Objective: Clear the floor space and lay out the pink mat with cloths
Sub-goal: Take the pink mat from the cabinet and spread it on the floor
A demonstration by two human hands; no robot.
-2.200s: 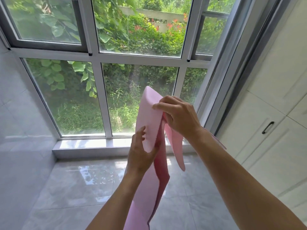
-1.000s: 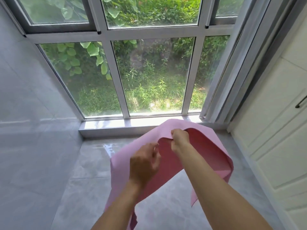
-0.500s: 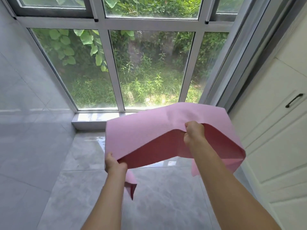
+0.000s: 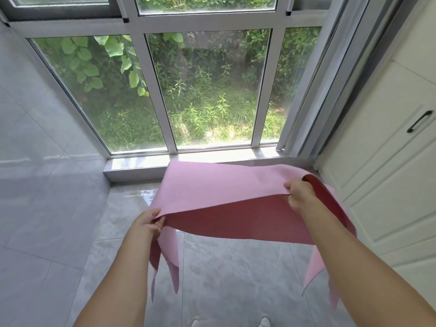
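A thin pink mat hangs spread in the air above the grey tiled floor, in front of the window sill. My left hand pinches its near left edge. My right hand grips its near right edge, higher up. The mat arches between them, its darker underside facing me. Loose corners dangle below each hand. No cloths are in view.
A large window with a low sill fills the far wall. White cabinet doors with a dark handle line the right side. A grey tiled wall stands on the left. Two white shoe tips show at the bottom edge.
My hands have moved apart, and the folded mat has opened out wide between them and come lower toward the floor. The view has tilted downward.
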